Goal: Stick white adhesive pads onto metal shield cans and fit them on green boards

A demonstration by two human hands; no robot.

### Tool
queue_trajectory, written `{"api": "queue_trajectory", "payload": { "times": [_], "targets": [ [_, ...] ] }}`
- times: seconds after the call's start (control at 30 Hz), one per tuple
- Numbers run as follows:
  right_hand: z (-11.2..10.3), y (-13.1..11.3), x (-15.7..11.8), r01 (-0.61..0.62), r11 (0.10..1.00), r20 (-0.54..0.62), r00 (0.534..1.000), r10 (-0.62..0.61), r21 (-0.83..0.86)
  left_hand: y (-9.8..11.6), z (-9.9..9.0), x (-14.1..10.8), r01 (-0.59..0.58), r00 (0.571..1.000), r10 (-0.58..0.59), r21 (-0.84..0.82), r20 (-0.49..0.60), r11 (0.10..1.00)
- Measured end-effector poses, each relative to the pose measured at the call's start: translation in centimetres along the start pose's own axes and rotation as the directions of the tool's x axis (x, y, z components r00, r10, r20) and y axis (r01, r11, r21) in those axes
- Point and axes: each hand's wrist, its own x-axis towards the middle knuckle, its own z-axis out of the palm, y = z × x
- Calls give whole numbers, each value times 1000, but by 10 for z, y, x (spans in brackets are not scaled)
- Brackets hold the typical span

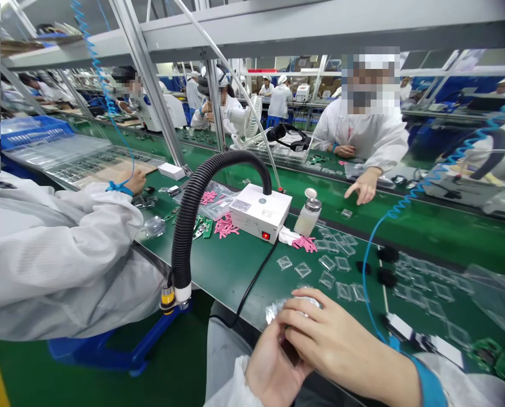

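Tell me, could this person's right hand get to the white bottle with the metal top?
Probably yes, once it lets go. The right hand cups crinkled foil with the left hand; only low clear plastic pieces lie between it and the bottle on the green bench.

No readable txt — white box label (pixel 241 206) too small.

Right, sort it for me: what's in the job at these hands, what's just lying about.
In the job: left hand, right hand, crinkled silvery wrap between them.

Just lying about: clear plastic squares, pink slips, pump bottle, black corrugated hose.
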Motion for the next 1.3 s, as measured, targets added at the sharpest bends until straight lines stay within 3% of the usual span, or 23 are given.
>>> {"api": "queue_trajectory", "payload": {
  "times": [0.27, 0.47, 0.53, 0.6, 0.67, 0.73, 0.8, 1.03, 1.3],
  "targets": [
    [1, -1, -3, -44, 998, -6, 999, 44, 36, -2, 0, 1, -9, 1000, 9, 33, 4, 999],
    [-4, -2, -4, -52, 997, -37, 998, 54, 58, -2, -1, 2, 10, 1000, -9, -16, 26, 1000],
    [-9, -2, -7, -111, 990, -82, 990, 118, 86, -1, 0, 1, -4, 998, 8, -74, 59, 997],
    [-12, -3, -11, -250, 961, -175, 947, 268, 117, 1, 1, -1, -60, 993, 69, -98, 94, 993],
    [-11, -4, -16, -430, 891, -259, 852, 454, 148, 2, 2, -2, -132, 985, 140, -88, 98, 987],
    [-4, -7, -19, -559, 811, -278, 763, 584, 170, 3, 3, -2, -178, 979, 184, -74, 83, 981],
    [7, -12, -20, -627, 757, -258, 713, 652, 184, 3, 3, -1, -179, 979, 187, -96, 81, 979],
    [33, -26, -5, -709, 655, -316, 578, 752, 262, -2, 5, -1, -124, 984, 142, -158, 108, 980],
    [27, -24, 2, -652, 648, -387, 522, 760, 393, -6, 4, -1, -96, 980, 126, -184, 156, 978]
  ]
}}
